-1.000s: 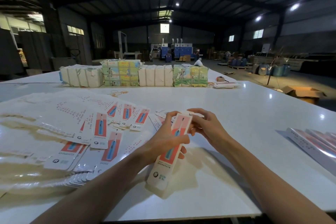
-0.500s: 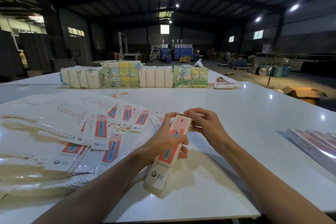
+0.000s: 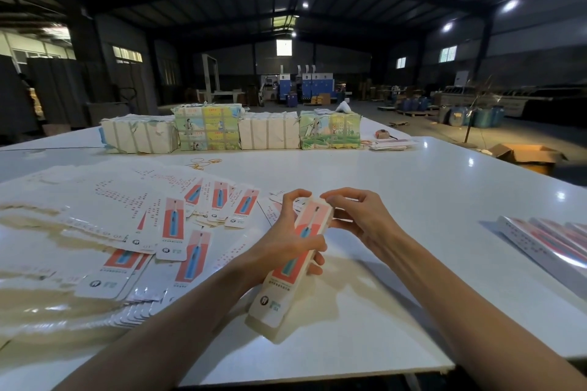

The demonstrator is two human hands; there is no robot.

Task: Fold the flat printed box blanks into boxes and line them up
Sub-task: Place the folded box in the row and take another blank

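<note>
Glossy white table (image 3: pixel 397 200); smooth printed card box (image 3: pixel 292 267) and flat blanks (image 3: pixel 165 232); paper-wrapped bundles (image 3: pixel 266 130) behind.

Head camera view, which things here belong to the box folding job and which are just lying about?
Job: the box gripped by the left hand, the right hand pinching its far end, the flat blanks, the row of boxes at the right.
Lying about: the wrapped bundles, the rubber bands, the cardboard carton on the floor.
</note>
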